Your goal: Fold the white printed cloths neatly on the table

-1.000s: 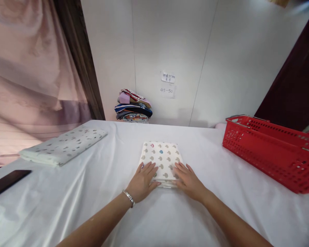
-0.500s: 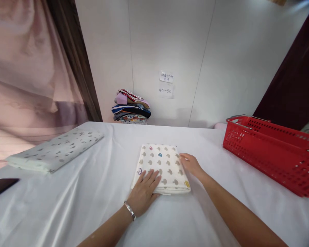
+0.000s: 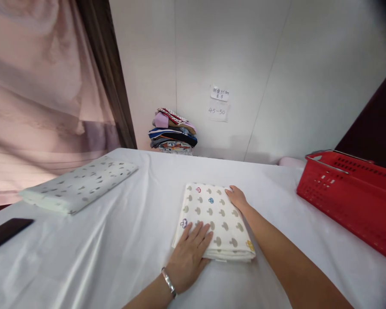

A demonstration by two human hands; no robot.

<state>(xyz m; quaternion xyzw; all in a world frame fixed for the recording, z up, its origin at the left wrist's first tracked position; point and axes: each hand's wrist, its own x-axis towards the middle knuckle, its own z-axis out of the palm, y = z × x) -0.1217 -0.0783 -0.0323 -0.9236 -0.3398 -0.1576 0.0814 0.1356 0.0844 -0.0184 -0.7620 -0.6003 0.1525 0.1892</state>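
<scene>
A folded cream cloth [image 3: 223, 219] printed with grey mushrooms and a few coloured ones lies on the white-covered table. Across its near left part rests my left hand [image 3: 189, 256], fingers stretched flat on top and the thumb by the near edge. A silver bracelet [image 3: 169, 283] circles that wrist. At the far right corner of the cloth, my right hand [image 3: 237, 198] has its fingers bent around the edge; the fingertips are partly hidden.
A second folded white cloth [image 3: 80, 184] with dark marks lies at the left, behind a dark flat phone-like object [image 3: 8, 231]. A red perforated basket [image 3: 350, 201] stands at the right. Against the wall is a pile of folded fabrics [image 3: 173, 133], left of paper labels [image 3: 218, 110].
The view has shifted, so most things appear farther right. My right hand has slid from the cloth's right edge to its far right corner. My left hand stays on the cloth.
</scene>
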